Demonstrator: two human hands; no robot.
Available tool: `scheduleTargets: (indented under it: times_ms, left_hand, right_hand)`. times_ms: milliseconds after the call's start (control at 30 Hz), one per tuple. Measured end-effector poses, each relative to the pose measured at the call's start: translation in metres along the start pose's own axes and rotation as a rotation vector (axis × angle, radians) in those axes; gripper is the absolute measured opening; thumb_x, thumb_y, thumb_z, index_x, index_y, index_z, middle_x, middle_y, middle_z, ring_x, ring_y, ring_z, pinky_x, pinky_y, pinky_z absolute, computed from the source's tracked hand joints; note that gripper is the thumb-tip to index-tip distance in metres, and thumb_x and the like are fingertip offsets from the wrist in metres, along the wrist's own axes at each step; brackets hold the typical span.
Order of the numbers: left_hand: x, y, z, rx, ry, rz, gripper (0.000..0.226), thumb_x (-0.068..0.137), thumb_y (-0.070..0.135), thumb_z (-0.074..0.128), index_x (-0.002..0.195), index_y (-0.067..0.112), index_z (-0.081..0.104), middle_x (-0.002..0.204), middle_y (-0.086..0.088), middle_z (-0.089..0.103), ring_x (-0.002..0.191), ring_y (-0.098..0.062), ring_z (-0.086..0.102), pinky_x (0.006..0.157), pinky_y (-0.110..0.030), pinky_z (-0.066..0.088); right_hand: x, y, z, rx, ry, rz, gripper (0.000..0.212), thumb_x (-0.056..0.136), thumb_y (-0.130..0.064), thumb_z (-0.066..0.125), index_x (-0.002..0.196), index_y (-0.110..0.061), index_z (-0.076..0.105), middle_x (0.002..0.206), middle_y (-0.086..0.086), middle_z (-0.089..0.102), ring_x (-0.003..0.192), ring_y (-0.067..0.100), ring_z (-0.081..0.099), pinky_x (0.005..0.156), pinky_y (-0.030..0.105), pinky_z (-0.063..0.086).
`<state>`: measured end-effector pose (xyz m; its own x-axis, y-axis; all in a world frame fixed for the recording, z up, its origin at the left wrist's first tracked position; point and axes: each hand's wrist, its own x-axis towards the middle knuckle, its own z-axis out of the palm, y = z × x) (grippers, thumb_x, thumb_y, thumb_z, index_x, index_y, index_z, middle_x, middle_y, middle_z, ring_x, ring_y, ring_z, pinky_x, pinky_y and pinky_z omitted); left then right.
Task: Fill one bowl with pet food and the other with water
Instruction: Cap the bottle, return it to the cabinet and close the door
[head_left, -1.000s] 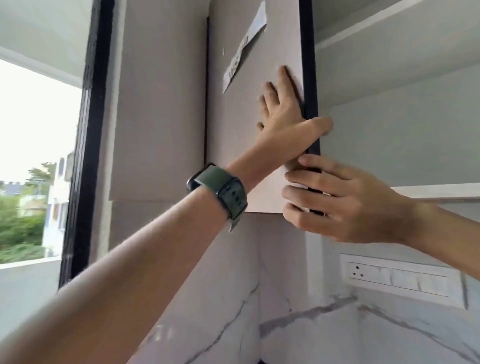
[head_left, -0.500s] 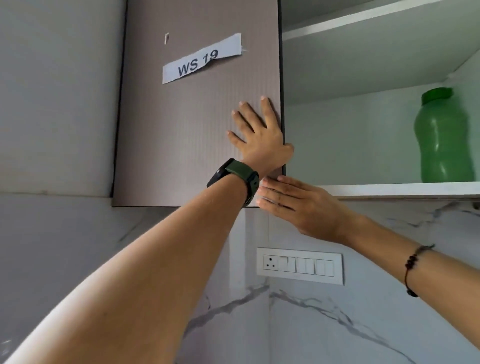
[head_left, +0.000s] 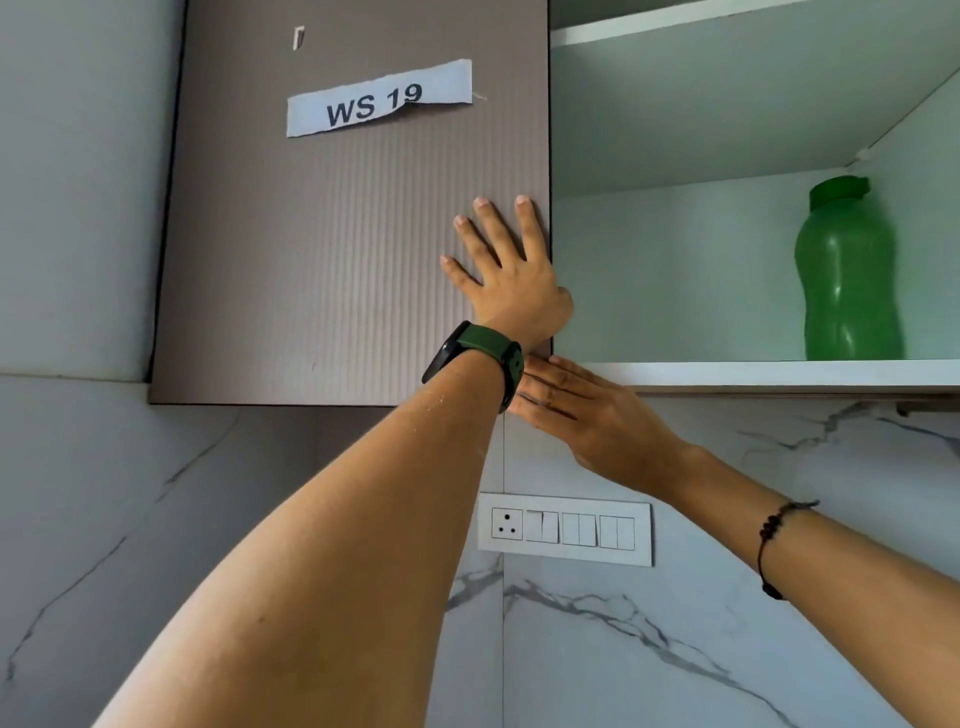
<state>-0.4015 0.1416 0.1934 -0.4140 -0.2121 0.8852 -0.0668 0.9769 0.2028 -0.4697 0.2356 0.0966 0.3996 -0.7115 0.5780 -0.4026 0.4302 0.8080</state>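
**While pressed to the cabinet door, hands flat, bottle on shelf**

Left hand (head_left: 511, 280): fingers spread wide and straight, flat against cabinet door (head_left: 322, 260) near its right edge. Right hand (head_left: 582, 415): fingers straight, holding nothing, at door's lower corner below shelf (head_left: 779, 373). Green bottle (head_left: 847, 270) upright on shelf, well apart from both hands.

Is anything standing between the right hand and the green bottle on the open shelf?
Nothing visible does. The green bottle stands alone on the white shelf, with open space to its left. The right hand lies low by the shelf's front edge, and the left hand presses flat on the cabinet door.
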Motion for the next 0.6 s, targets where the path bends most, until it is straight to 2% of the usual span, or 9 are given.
scheduleTargets:
  times_ms: [100, 267, 433, 533, 600]
  left_hand:
    - [0.002, -0.001, 0.002, -0.004, 0.02, 0.004, 0.093, 0.083, 0.019, 0.049, 0.149, 0.014, -0.015, 0.155, -0.022, -0.023, 0.14, -0.045, -0.023, 0.108, -0.065, -0.01]
    - [0.001, -0.001, 0.005, -0.003, 0.037, -0.006, 0.091, 0.084, 0.018, 0.048, 0.15, 0.016, -0.015, 0.155, -0.021, -0.023, 0.141, -0.044, -0.022, 0.109, -0.064, -0.009]
    - [-0.008, 0.009, 0.001, -0.001, -0.013, -0.015, 0.087, 0.087, 0.012, 0.046, 0.15, 0.015, -0.015, 0.155, -0.021, -0.024, 0.141, -0.044, -0.023, 0.11, -0.064, -0.009]
    - [-0.017, 0.024, -0.006, 0.014, -0.017, 0.1, 0.082, 0.091, 0.016, 0.049, 0.151, 0.014, -0.008, 0.156, -0.022, -0.019, 0.143, -0.041, -0.02, 0.111, -0.063, -0.007]
    - [-0.026, 0.044, -0.013, -0.05, -0.012, 0.166, 0.077, 0.092, 0.018, 0.048, 0.151, 0.014, 0.001, 0.157, -0.021, -0.015, 0.144, -0.039, -0.018, 0.113, -0.061, -0.004]
  right_hand:
    - [0.0, -0.002, 0.001, 0.002, 0.01, 0.017, 0.047, 0.085, 0.006, 0.028, 0.13, -0.005, 0.039, 0.131, 0.016, 0.057, 0.127, 0.031, 0.049, 0.108, 0.043, 0.037]
    - [-0.006, -0.009, -0.013, 0.022, -0.11, 0.072, 0.05, 0.08, 0.006, 0.035, 0.125, -0.001, 0.057, 0.132, 0.016, 0.056, 0.128, 0.031, 0.048, 0.106, 0.042, 0.04]
    - [-0.04, -0.012, -0.051, -0.021, -0.167, 0.16, 0.042, 0.088, 0.006, 0.033, 0.12, 0.003, 0.06, 0.127, 0.02, 0.059, 0.124, 0.034, 0.051, 0.107, 0.044, 0.039]
    - [-0.053, -0.008, -0.089, -0.072, -0.202, 0.197, 0.04, 0.08, 0.007, 0.05, 0.118, 0.004, 0.061, 0.126, 0.02, 0.059, 0.123, 0.035, 0.052, 0.104, 0.046, 0.041]
    - [-0.059, -0.006, -0.117, -0.106, -0.203, 0.272, 0.038, 0.08, 0.006, 0.051, 0.117, 0.003, 0.062, 0.126, 0.018, 0.06, 0.122, 0.034, 0.053, 0.104, 0.045, 0.041]
